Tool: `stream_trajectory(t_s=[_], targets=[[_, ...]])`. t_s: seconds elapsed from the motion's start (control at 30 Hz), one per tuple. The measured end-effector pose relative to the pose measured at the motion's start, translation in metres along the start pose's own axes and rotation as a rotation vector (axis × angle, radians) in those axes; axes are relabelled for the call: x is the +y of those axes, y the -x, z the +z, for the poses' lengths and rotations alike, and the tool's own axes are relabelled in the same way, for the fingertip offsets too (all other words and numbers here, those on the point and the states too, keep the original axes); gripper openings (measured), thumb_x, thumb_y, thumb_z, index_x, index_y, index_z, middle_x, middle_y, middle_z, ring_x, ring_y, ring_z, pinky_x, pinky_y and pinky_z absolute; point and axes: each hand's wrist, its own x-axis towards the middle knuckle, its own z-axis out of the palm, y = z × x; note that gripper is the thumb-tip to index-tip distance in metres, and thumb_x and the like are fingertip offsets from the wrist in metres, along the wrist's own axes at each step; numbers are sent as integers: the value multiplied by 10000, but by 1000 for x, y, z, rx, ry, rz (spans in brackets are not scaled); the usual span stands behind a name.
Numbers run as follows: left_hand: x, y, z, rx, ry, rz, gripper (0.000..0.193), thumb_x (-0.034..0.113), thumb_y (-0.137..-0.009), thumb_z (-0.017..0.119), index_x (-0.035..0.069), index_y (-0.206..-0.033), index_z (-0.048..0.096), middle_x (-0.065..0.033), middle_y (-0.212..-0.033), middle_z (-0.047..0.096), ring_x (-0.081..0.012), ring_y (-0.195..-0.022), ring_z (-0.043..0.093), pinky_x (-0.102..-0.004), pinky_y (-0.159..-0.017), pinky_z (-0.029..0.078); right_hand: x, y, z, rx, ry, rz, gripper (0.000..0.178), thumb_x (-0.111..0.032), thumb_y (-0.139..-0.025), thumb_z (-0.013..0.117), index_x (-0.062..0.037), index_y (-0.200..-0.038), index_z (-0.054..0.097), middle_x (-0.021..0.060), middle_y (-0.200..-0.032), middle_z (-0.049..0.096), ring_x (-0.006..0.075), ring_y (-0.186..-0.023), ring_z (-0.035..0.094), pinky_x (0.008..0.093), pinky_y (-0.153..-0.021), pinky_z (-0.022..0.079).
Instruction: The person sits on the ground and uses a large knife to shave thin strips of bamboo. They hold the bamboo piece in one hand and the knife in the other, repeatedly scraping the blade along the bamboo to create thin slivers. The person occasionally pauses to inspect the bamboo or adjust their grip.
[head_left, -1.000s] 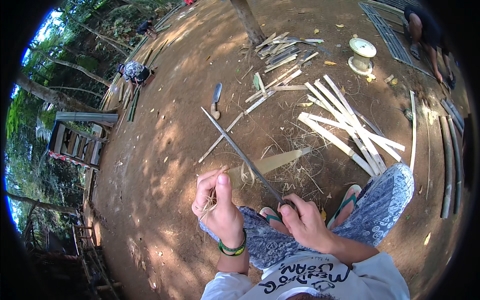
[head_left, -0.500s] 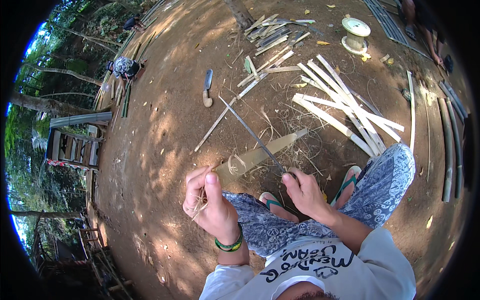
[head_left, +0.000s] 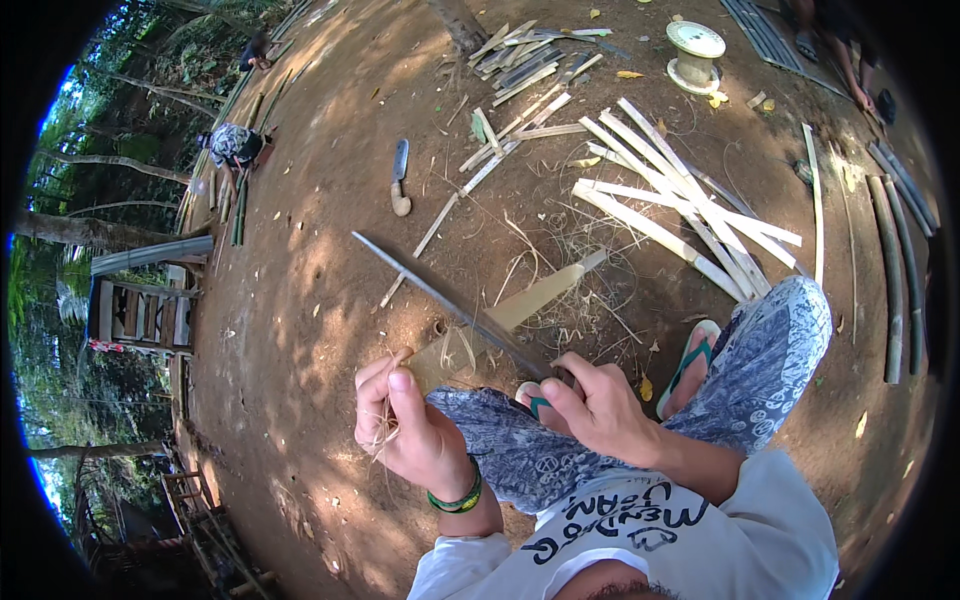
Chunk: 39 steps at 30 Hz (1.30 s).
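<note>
My left hand is closed on the near end of a broad, flat bamboo strip, which slants away to the upper right above the ground. Thin curled shavings hang from that hand, and a loop of shaving stands on the strip beside it. In my right hand is the handle of a long, narrow-bladed knife. Its dark blade crosses over the strip, tip pointing to the upper left. Where the edge meets the strip, if it touches, I cannot tell.
Split bamboo slats lie crossed on the dirt, with loose shavings beside them. A cleaver lies further left. Beyond are a slat pile, a cable spool and poles. A person bends down at far left; another's arm shows at top right.
My right hand has drawn toward me and left, and the knife blade has swung left across the strip. My left hand still grips the strip, slightly lower left.
</note>
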Motion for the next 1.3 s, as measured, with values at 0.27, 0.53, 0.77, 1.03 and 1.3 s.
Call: stream_trajectory(t_s=[0.27, 0.53, 0.77, 1.03, 1.3], targets=[[-7, 0, -4, -14, -18, 29, 115, 29, -948, 604, -69, -896, 635, -164, -947, 650, -177, -868, 577, -303, -809, 444, 76, -10, -10, 88, 184, 352, 470, -391, -1018, 551, 48, -871, 627, 196, -601, 621, 393, -607, 669, 448, -536, 485], [-4, 4, -8, -62, -117, 84, 195, 108, -1000, 567, -66, -936, 625, -122, -996, 603, -136, -853, 562, -283, -752, 479, 124, -3, -5, 203, 218, 349, 499, -416, -1004, 571, 57, -863, 642, 214, -615, 615, 410, -604, 644, 465, -563, 484], [-10, 21, -13, -4, -16, 33, 199, 112, -1014, 535, -63, -952, 608, -118, -994, 585, -148, -867, 568, -289, -798, 477, 64, 8, 1, 28, 100, 160, 460, -424, -958, 632, 29, -876, 636, 183, -541, 559, 388, -557, 642, 456, -542, 471], [-19, 12, -18, 96, -22, 9, 153, 83, -971, 587, -58, -937, 636, -149, -978, 629, -184, -883, 605, -329, -825, 501, 128, -14, 0, 172, 268, 435, 487, -431, -984, 606, 32, -837, 648, 190, -559, 582, 386, -563, 638, 452, -536, 468], [-9, 1, -6, 63, 37, -93, 142, 71, -922, 622, -66, -936, 655, -171, -972, 646, -194, -875, 608, -320, -836, 479, 268, -6, -40, 249, 527, 661, 639, -555, -984, 524, 50, -823, 651, 262, -669, 633, 437, -717, 673, 517, -674, 499]])
